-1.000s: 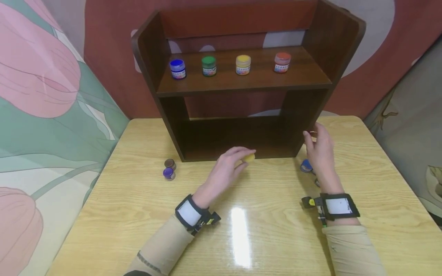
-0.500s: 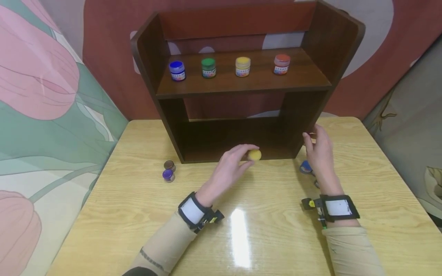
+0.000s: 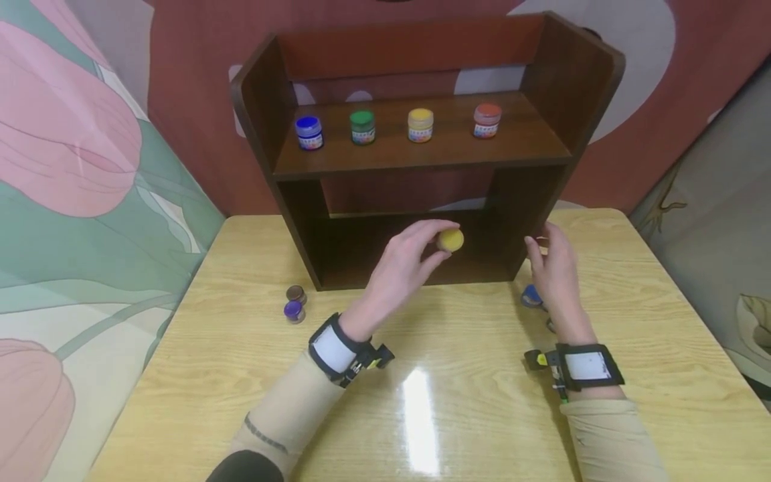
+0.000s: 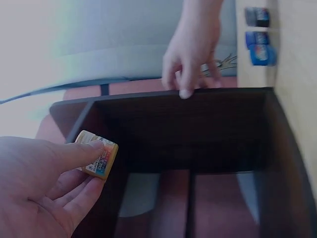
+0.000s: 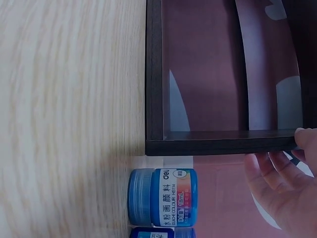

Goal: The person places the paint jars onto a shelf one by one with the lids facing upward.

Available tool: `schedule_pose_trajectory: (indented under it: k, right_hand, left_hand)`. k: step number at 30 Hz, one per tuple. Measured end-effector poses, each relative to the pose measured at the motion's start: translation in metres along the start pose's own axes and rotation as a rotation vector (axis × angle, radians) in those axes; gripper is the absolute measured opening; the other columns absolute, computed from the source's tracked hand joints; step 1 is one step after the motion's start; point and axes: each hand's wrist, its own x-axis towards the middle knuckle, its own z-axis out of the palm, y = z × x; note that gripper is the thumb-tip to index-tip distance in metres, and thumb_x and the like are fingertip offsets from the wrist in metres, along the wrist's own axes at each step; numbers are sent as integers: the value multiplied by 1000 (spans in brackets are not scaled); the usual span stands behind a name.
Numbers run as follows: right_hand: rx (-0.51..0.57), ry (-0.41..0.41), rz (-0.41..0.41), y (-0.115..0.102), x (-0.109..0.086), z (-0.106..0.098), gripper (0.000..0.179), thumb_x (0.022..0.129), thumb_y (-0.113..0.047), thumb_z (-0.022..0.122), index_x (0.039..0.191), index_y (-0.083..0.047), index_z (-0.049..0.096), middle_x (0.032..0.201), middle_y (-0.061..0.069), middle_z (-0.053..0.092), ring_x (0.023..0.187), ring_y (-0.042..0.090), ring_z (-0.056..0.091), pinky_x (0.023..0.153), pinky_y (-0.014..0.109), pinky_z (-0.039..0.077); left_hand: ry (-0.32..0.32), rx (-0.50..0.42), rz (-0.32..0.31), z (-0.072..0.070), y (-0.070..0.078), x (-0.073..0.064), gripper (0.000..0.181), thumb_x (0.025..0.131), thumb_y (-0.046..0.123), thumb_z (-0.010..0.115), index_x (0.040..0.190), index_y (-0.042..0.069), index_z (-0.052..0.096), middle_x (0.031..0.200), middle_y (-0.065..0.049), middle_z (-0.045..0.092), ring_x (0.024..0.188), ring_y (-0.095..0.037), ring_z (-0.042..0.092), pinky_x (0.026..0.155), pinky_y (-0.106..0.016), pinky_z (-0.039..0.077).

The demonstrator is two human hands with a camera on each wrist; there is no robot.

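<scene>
One yellow jar (image 3: pixel 452 240), pinched between thumb and fingers of the left hand (image 3: pixel 394 268); tilted, with the lid toward the head camera; held up before the lower compartment of the dark wooden unit (image 3: pixel 421 169), right of its middle in the head view; impossible to tell whether past the front edge or short of it.

Right hand (image 3: pixel 557 268) grasping the right side panel (image 5: pixel 223 147) by its front edge, thumb over that edge, fingers along the outer face.

On the unit's upper board, in a spaced row from left end to right end: blue-lidded jar (image 3: pixel 310 133), green jar (image 3: pixel 363 128), second yellow jar (image 3: pixel 420 126), red jar (image 3: pixel 487 121); all upright.

Toward the left edge of the tabletop (image 3: pixel 470 415), near the unit's front left corner: brown jar (image 3: pixel 296 294) and purple jar (image 3: pixel 294 311), just beside each other.

On the tabletop's right side, near the unit's front right corner: light blue jar (image 5: pixel 171 197), dark blue jar (image 4: pixel 256 38) just beside it, black jar (image 4: pixel 257 17) a little apart; partly hidden by the right hand and wrist in the head view.

Around both wrists, black straps (image 3: pixel 340 347) with white patches; farther back, beige sleeves (image 3: pixel 301 402).
</scene>
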Motion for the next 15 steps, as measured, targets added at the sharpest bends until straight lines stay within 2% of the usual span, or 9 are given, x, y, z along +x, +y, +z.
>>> schedule_pose_trajectory:
  k: [6,15]
  right_hand:
    - [0,11,-17,2,0,0,38,105,-19,49,135,4,50,127,26,59,115,43,63,83,50,57]
    - [8,0,-17,1,1,-1,38,105,-18,48,135,5,50,127,27,59,115,44,62,84,51,57]
  left_hand:
    - [49,11,57,-17,10,18,42,90,12,73,131,12,62,128,-4,67,117,-13,63,103,-17,50]
    - [71,-1,155,-20,28,44,43,90,14,73,131,9,61,126,-6,67,109,-11,64,98,-13,50]
